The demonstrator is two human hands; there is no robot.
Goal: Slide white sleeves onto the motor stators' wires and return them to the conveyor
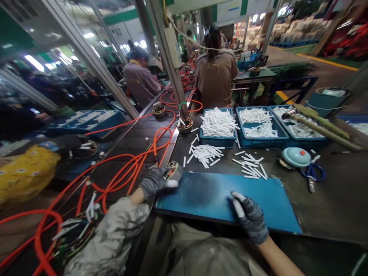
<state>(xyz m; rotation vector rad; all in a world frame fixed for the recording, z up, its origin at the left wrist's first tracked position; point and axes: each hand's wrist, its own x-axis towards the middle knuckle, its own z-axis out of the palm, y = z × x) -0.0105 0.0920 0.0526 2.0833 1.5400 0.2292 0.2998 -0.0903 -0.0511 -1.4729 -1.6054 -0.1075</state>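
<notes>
My left hand [156, 182], in a grey glove with white fingertips, is closed round a ring-shaped wound part [174, 171] at the left end of a blue board [207, 191]. Over the right half of that board is my right hand [249, 216], gloved the same way, its fingers curled with the white thumb and fingertip near each other; whether anything is between them is too small to tell. Just beyond the board lie two loose heaps of white sticks [205, 155] [251, 166].
Blue bins [218, 142] of white sticks stand behind the heaps. Orange hoses [123, 157] coil at left, near two more wound parts [185, 125] [158, 111]. Blue scissors [312, 178] and a round light-blue-lidded container [296, 157] sit at right. Other people [215, 73] sit ahead.
</notes>
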